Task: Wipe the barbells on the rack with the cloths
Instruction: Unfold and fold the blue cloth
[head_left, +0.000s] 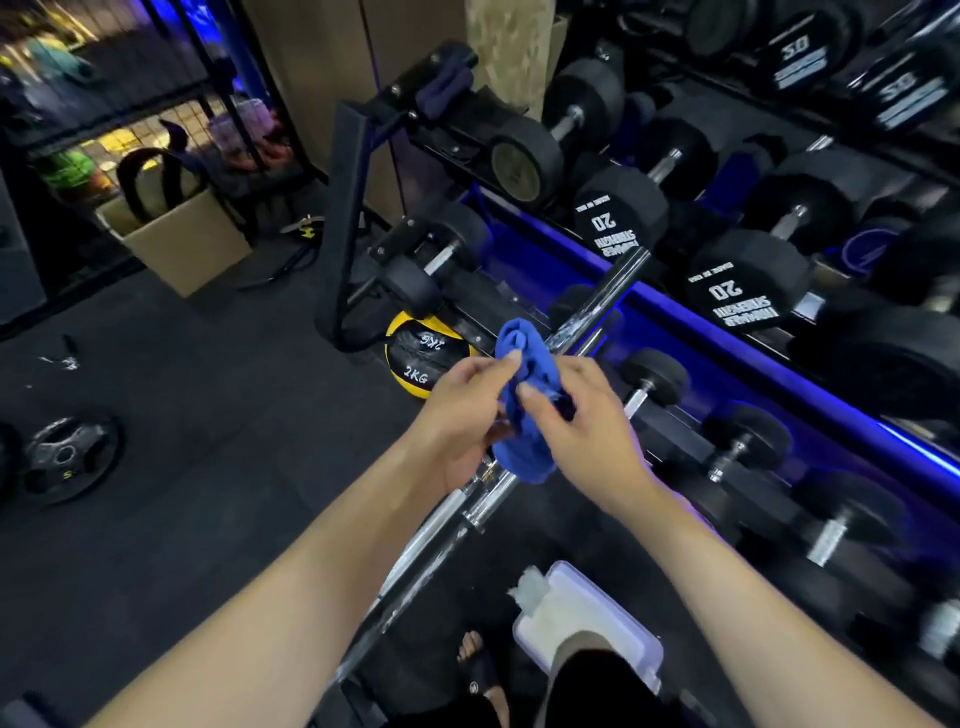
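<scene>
Both forearms reach forward above a chrome barbell (587, 312). The left hand (457, 410) and right hand (576, 415) each pinch a bunched blue cloth (524, 415) just over the bar. Beside the barbell, rack dumbbells (618, 218) read "20"; a yellow ball (415, 358) reads "2KG".

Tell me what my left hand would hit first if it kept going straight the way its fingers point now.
Most likely nothing new: the left hand already pinches the blue cloth, which lies straight ahead of its fingers. Just past the cloth is the right hand, gripping it from the other side. Depth is hard to judge.
</scene>
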